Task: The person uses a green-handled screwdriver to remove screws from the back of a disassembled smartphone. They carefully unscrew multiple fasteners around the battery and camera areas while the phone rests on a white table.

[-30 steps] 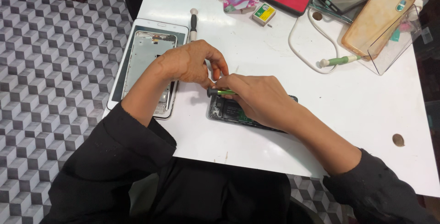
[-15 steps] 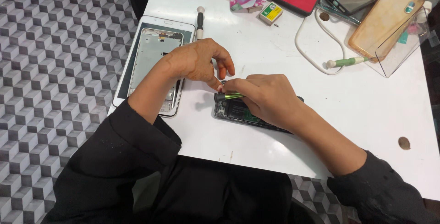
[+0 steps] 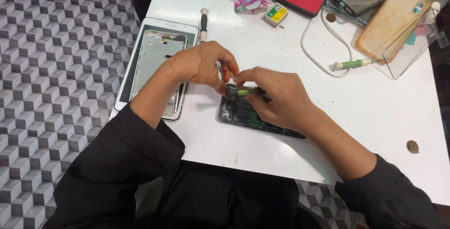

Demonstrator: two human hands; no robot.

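Far left on white table (image 3: 290,163) we see stripped phone frame (image 3: 157,70), internals already out, black screwdriver (image 3: 203,24) just beside its top corner. Our left hand (image 3: 199,65) hovers over frame's edge, fingertips pinched together at tip of green tool (image 3: 243,91); can't tell if tiny part sits between them. Right hand (image 3: 276,99) wrapped tight round that tool, right above opened dark phone (image 3: 248,116), back off, board exposed. So we reckon teardown midway. Hand covers most of phone; tool tip blurred. Far right: amber phone case (image 3: 391,20), cut off.
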